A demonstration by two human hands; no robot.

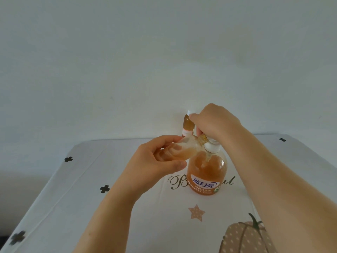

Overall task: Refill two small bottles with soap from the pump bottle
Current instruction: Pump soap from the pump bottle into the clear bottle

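An orange soap pump bottle (207,172) with a white collar stands mid-table. My right hand (217,123) rests over its pump head, fingers curled down around it; the pump head itself is hidden. My left hand (158,157) grips a small clear bottle (184,149) partly filled with orange soap, tilted on its side with its open neck up against the pump's spout. A second small bottle (242,126) does not show there; the one I see stands upright behind, brown-orange with a pale cap (187,125), near the table's far edge.
A white tablecloth (91,179) with black clover marks, a star, script lettering and a dotted pumpkin print covers the table. A plain pale wall rises behind. The table's left edge drops to a dark floor.
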